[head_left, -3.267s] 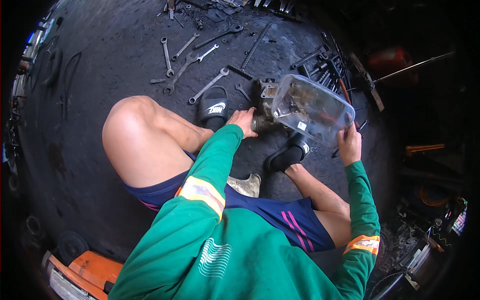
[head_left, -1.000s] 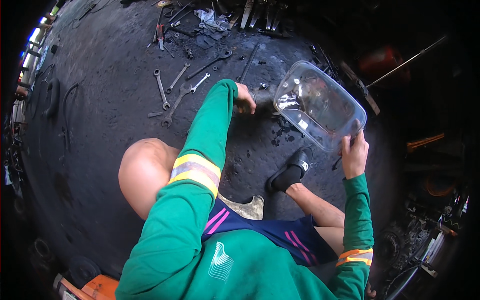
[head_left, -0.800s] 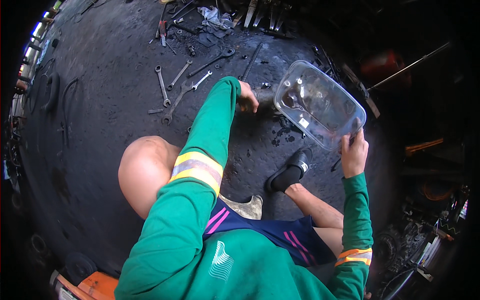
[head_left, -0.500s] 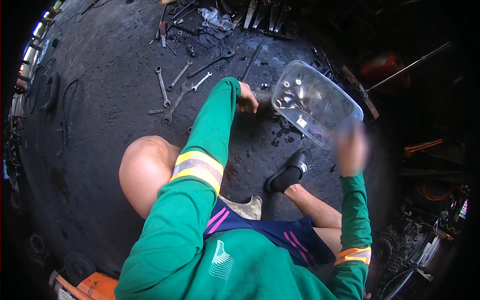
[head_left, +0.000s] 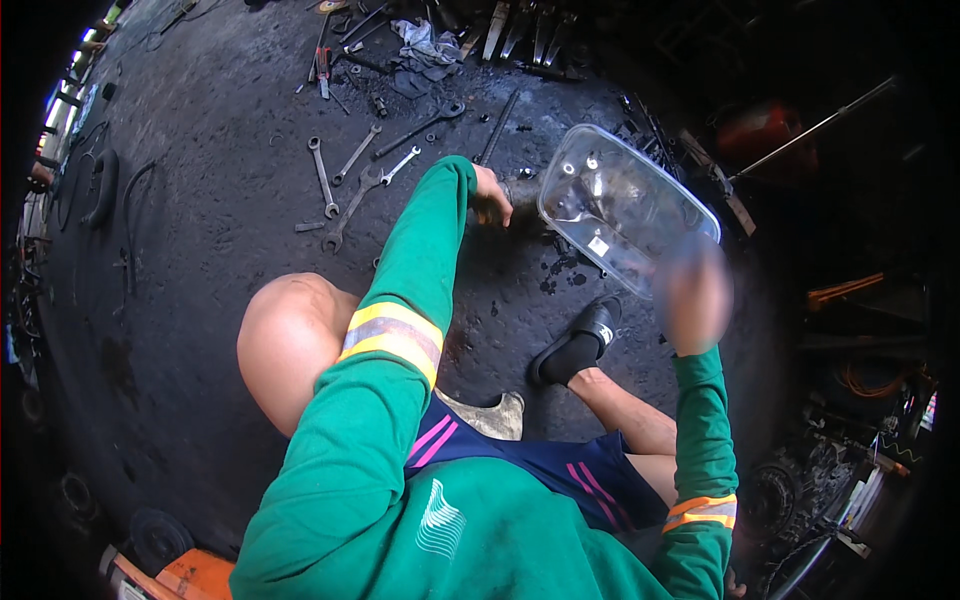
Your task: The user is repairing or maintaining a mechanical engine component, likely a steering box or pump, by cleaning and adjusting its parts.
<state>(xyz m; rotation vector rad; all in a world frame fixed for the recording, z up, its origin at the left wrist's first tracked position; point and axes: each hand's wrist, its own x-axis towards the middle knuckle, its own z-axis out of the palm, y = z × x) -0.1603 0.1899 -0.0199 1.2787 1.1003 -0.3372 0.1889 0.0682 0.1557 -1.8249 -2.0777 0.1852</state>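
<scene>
My right hand (head_left: 697, 298) is at the near right corner of a clear plastic tub (head_left: 640, 272), closed over its rim. A blur covers its fingers, so their exact grip is hidden. Several small metal parts (head_left: 595, 185) and a pale square piece (head_left: 598, 246) show in the tub. To the left of the tub, my left hand (head_left: 492, 195) hangs low beyond my knee with its fingers curled in. Dark shadow under the fingers hides what they hold, if anything. Close to its fingertips lies a small greyish metal piece (head_left: 522, 187).
Several wrenches (head_left: 345, 222) lie on the dark, oily floor left of my left hand. Farther off are a red-handled screwdriver (head_left: 323, 68), a grey rag (head_left: 428, 45) and metal bars. My sandalled foot (head_left: 590, 335) stands below the tub. Mechanical parts (head_left: 800, 510) crowd the right side.
My right hand and the tub have shifted very slightly to the left and toward me. The whole view has moved a little as well. The left hand keeps its curled pose.
</scene>
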